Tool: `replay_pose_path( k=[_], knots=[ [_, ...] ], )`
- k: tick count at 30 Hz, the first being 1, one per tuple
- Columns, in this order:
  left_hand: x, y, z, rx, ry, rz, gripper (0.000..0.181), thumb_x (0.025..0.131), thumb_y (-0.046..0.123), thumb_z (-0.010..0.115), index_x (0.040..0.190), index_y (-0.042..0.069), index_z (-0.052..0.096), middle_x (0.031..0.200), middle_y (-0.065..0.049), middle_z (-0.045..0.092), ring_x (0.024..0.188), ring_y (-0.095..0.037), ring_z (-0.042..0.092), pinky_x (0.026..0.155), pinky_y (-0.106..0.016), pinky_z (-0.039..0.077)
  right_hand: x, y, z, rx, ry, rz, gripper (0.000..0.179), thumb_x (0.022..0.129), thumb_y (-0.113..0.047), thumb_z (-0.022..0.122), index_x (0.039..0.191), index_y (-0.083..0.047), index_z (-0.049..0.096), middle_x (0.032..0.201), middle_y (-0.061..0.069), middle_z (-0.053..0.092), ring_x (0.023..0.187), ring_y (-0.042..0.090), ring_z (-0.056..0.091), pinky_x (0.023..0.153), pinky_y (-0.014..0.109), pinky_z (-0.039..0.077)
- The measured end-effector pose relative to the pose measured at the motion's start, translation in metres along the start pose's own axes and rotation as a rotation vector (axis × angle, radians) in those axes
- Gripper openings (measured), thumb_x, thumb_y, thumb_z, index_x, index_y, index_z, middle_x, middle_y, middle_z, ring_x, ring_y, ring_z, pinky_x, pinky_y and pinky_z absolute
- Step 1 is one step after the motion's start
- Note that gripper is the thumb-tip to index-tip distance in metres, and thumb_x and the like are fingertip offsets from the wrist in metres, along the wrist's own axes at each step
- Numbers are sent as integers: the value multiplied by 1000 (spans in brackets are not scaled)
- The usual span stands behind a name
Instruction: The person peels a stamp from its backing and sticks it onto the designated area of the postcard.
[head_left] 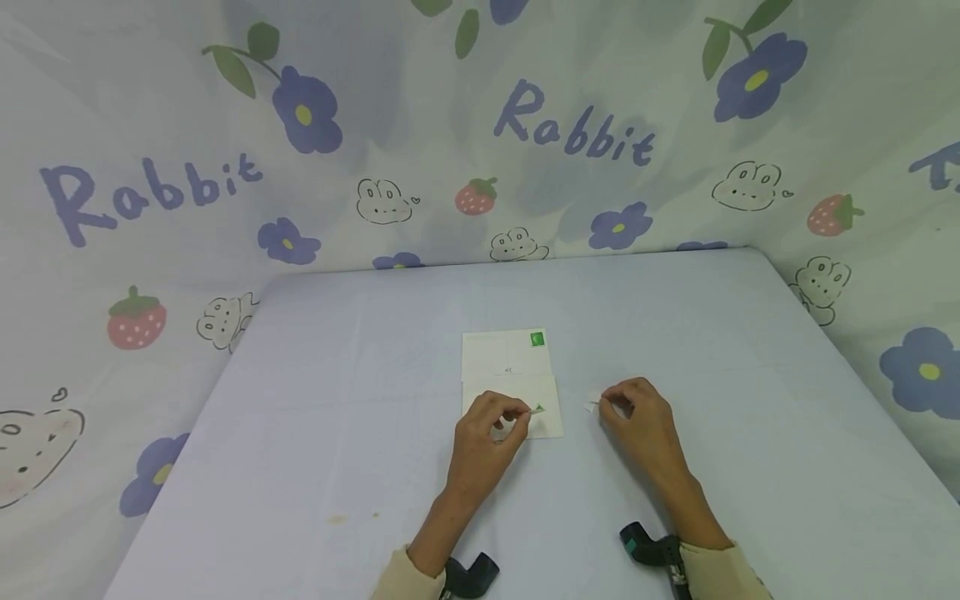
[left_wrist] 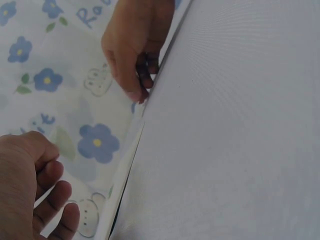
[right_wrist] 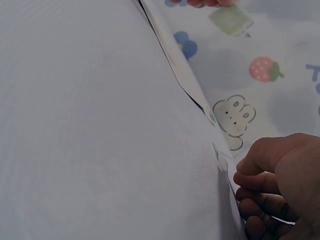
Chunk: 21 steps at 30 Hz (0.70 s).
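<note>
A cream card (head_left: 491, 354) with a green stamp (head_left: 537, 339) in its top right corner lies on the table. Below it, meeting its lower edge, lies a second cream card (head_left: 551, 427). Over this nearer card my left hand (head_left: 487, 433) pinches a small green stamp (right_wrist: 231, 20) between thumb and forefinger. That stamp shows its back, pale green, in the right wrist view. To the right of the cards, my right hand (head_left: 641, 421) holds a small whitish slip of paper (head_left: 591, 406) at its fingertips. My left palm hides part of the nearer card.
A pale cloth covers the table (head_left: 360, 350), with small yellowish stains (head_left: 339, 519) at the front left. Behind it and at both sides hangs a printed curtain (head_left: 427, 125) with flowers, rabbits and strawberries. Each wrist carries a black camera mount (head_left: 651, 546).
</note>
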<state>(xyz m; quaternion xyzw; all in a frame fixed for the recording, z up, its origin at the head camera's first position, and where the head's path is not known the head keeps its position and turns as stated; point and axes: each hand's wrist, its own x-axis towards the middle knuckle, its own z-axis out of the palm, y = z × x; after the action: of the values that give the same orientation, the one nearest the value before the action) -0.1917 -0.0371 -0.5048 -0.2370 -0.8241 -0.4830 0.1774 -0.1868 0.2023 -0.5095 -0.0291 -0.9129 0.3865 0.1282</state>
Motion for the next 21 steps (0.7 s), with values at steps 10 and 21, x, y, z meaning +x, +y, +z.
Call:
replay_pose_path(
  k=[10,21],
  knots=[
    [0,-1,1,10,-9,-1,7,93,11,72,98,16,70,96,9,60,89,-6,57,70,-29,53,0,-2,-2,15,80,-39,8,89,-5,71,97,-4,71,102,8,60,87,20,58,72,33,49],
    [-1,-4,3,52,-17,76,11,92,9,73,99,16,70,97,7,60,89,-7,58,70,-29,54,-6,-19,7,301,-76,-89,7,92,-16,74,97,-12,73,100,-3,64,88,13,58,74,21,51]
  ],
)
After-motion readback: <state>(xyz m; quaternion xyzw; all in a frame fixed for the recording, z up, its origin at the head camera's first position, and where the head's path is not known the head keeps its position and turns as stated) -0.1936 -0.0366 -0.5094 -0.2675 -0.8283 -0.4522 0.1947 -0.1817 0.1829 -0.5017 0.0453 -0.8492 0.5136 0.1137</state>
